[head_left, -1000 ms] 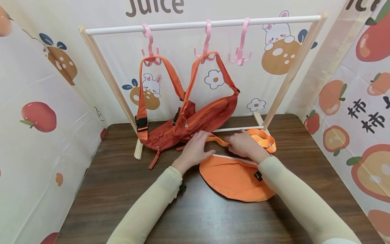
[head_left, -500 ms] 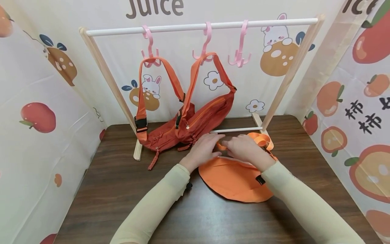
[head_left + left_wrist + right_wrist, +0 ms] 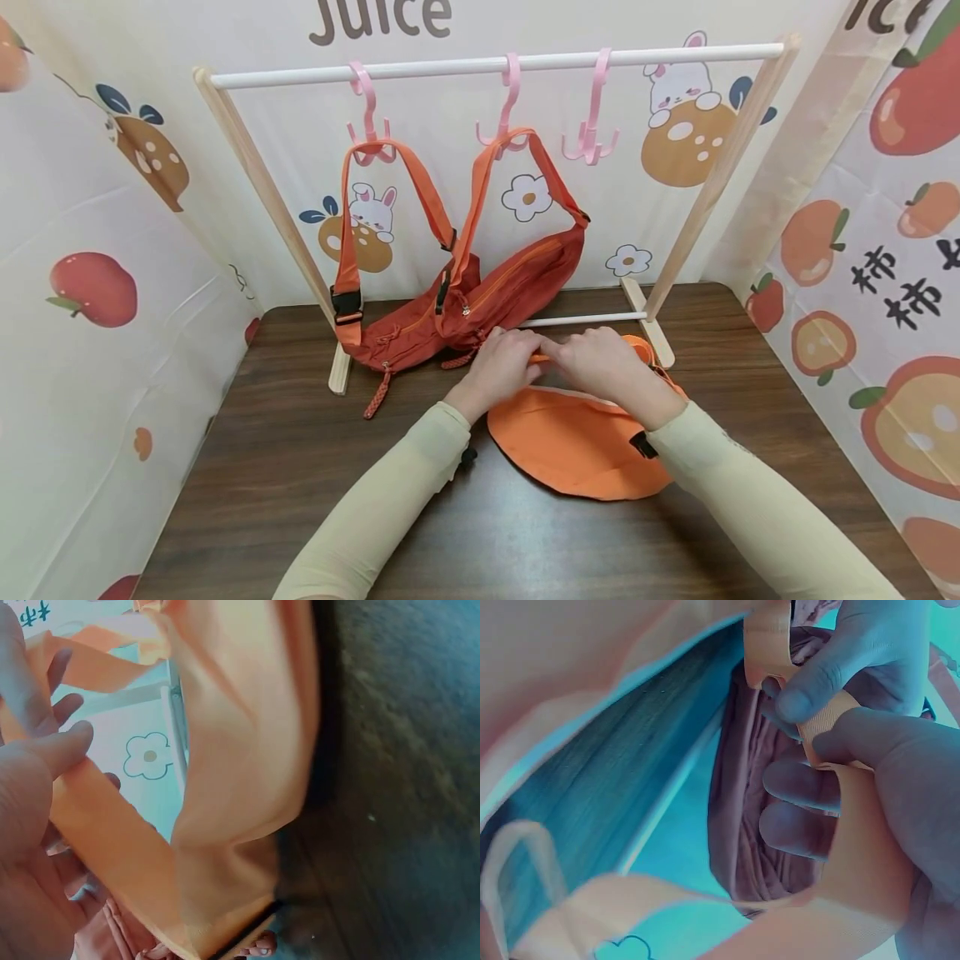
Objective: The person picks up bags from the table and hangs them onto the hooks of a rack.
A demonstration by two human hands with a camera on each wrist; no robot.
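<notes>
Both hands meet above an orange waist bag (image 3: pixel 562 442), which lies flat on the table with its curved edge toward me. My left hand (image 3: pixel 495 371) pinches the bag's orange strap (image 3: pixel 112 840) between thumb and fingers. Beside it, my right hand (image 3: pixel 603 367) also pinches the strap, a short way along, thumb against fingers in the right wrist view. More strap (image 3: pixel 652 907) hangs in loops around the right hand there. A black tab (image 3: pixel 643 444) sits on the bag near the right sleeve. Part of the strap is hidden by the hands in the head view.
Behind the hands stands a rack with a white rail (image 3: pixel 435 69) and wooden legs. Two rust-red bags (image 3: pixel 525 271) hang by straps from pink hooks (image 3: pixel 367 108); a third pink hook (image 3: pixel 592 117) holds nothing. The brown table (image 3: pixel 300 492) extends in front.
The hands have drawn together until their fingertips meet on the strap. My left hand has shifted right. The strap's coil behind the right hand is now smaller in view.
</notes>
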